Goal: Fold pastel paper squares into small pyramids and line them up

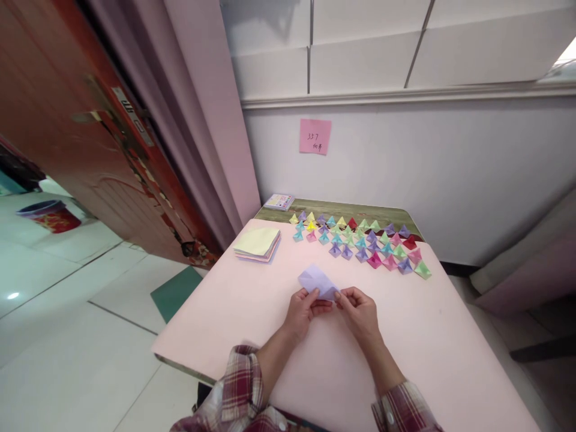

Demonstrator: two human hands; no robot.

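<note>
A partly folded sheet of lilac paper (pixel 316 278) is held between both hands above the pink-covered table (pixel 216 324). My left hand (pixel 303 312) grips its lower left edge, with the thumb on top and the fingers underneath. At the sheet's right corner, my right hand (pixel 360 309) pinches the paper between thumb and fingers. Beyond the hands stand rows of small folded paper pieces (pixel 374 260) in several colours. To the left lies a stack of square paper (pixel 257 243), pale yellow on top.
A small printed packet (pixel 279 201) rests at the table's back left corner. A pink note (pixel 315 137) with handwriting is stuck to the wall. On the left are a curtain (pixel 211 120), a red-brown door (pixel 108 150) and a bin (pixel 49 217) on the floor.
</note>
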